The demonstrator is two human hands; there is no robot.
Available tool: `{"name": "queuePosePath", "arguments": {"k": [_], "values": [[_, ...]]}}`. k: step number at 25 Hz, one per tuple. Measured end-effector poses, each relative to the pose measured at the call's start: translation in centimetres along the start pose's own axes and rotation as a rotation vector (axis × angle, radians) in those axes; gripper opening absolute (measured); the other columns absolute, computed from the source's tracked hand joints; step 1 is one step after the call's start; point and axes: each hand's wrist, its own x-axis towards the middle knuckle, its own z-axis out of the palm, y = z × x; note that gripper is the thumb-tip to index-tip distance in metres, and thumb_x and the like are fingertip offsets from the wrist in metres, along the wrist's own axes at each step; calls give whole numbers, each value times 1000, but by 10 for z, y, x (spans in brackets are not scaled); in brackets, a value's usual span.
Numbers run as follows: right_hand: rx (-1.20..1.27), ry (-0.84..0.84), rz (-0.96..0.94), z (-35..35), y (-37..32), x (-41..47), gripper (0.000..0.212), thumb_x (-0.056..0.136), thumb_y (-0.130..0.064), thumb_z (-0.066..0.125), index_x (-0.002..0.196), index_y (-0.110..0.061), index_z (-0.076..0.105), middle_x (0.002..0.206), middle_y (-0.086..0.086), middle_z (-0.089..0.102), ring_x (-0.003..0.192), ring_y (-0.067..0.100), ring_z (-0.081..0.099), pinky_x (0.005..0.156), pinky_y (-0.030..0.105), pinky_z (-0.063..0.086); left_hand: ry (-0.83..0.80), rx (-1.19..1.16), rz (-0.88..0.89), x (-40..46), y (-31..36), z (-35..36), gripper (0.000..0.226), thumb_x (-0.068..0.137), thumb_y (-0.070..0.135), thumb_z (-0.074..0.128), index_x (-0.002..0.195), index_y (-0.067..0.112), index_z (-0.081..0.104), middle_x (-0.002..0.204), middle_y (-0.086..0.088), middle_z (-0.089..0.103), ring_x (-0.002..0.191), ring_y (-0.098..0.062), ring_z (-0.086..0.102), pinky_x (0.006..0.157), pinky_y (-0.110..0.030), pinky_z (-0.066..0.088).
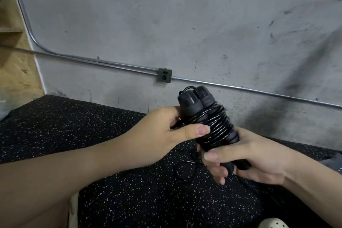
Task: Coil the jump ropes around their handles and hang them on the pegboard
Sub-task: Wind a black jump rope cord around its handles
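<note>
A black jump rope (212, 122) has its two handles held side by side, tilted up to the left, with the thin black cord wound tightly round them in many turns. My right hand (246, 161) grips the lower ends of the handles. My left hand (170, 129) holds the upper part of the bundle, its thumb pressed on the coils and its fingers curled behind. A short loose length of cord (185, 164) hangs below the bundle over the floor. No pegboard is in view.
Black speckled rubber flooring (92, 135) runs up to a grey concrete wall (166, 24) with a metal conduit (92, 60) and an outlet box (164, 75). A wooden structure (13, 52) stands at the left. A pale shoe (273, 224) shows at the bottom right.
</note>
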Motion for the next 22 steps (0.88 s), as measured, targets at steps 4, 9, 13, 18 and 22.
{"name": "queuePosePath", "arguments": {"k": [4, 9, 13, 18, 22], "values": [[-162, 209, -157, 2, 2, 3, 13, 83, -3, 73, 87, 0, 61, 64, 14, 45, 56, 20, 46, 57, 32, 47, 208, 322, -161, 2, -3, 0, 103, 50, 110, 34, 87, 20, 68, 75, 10, 71, 69, -6, 67, 75, -41, 59], [-456, 384, -250, -3, 6, 7, 28, 83, -10, 73, 60, -12, 57, 57, 15, 53, 57, 23, 49, 64, 26, 46, 221, 393, -127, 1, 4, 2, 93, 59, 104, 32, 69, 14, 56, 58, 4, 51, 54, -12, 50, 59, -39, 50], [-483, 508, -188, -12, 18, 14, 25, 86, -3, 77, 70, -13, 60, 60, 8, 55, 59, 19, 50, 61, 25, 44, 179, 328, -133, -1, 13, 9, 70, 76, 86, 43, 65, 17, 47, 54, 9, 39, 51, -9, 38, 54, -30, 36], [-466, 599, -166, -6, 32, 26, 15, 88, -8, 78, 93, -1, 65, 67, 4, 58, 62, 17, 50, 58, 32, 44, 190, 300, -138, 0, 12, 13, 63, 81, 79, 52, 64, 20, 43, 56, 9, 38, 52, -9, 37, 57, -32, 34], [-589, 623, -157, 9, 40, 32, 10, 92, -14, 73, 100, -9, 70, 81, 9, 74, 69, 19, 61, 68, 43, 54, 207, 327, -168, -2, 8, 17, 66, 80, 79, 54, 62, 16, 46, 55, 7, 40, 50, -7, 37, 53, -27, 35]]}}
